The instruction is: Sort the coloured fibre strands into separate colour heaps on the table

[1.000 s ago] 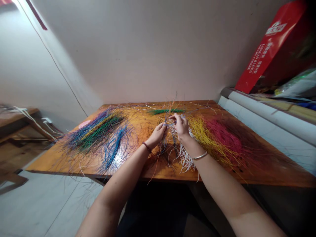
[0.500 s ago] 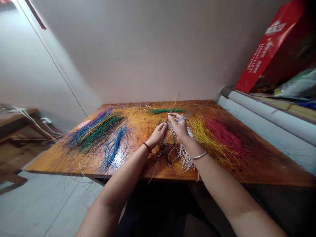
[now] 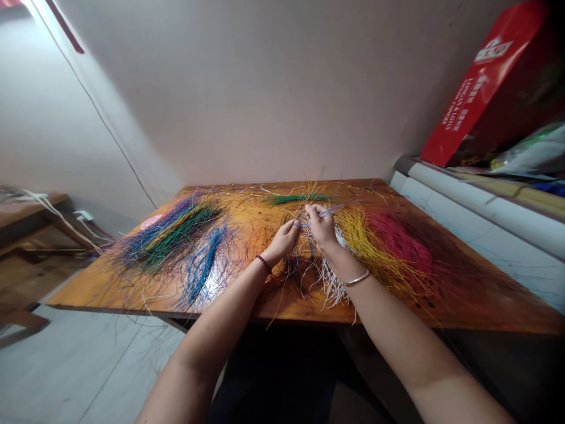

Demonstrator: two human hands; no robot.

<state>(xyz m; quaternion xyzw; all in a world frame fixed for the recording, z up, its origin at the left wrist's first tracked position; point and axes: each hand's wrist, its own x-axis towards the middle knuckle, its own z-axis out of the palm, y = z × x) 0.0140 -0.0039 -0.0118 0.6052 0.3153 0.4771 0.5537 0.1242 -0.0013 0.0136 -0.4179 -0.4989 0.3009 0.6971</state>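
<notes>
Left hand (image 3: pixel 286 238) pinched small bunch of thin orange and dark strands (image 3: pixel 301 214) between thumb and fingers, up over middle of shiny brown wooden table (image 3: pixel 468 312). Right hand (image 3: pixel 322 228) was just beside it, fingers curled in on thin blue-purple strand (image 3: pixel 336 208) that stuck out to right. Too small to tell what its fingertips pinched. Messy orange strand pile (image 3: pixel 259 238) lay near left hand. Stringy white pile (image 3: pixel 332 284) lay under right hand. Long yellow bundle (image 3: pixel 364 238) and bright pink bundle (image 3: pixel 401 241) lay to right.
</notes>
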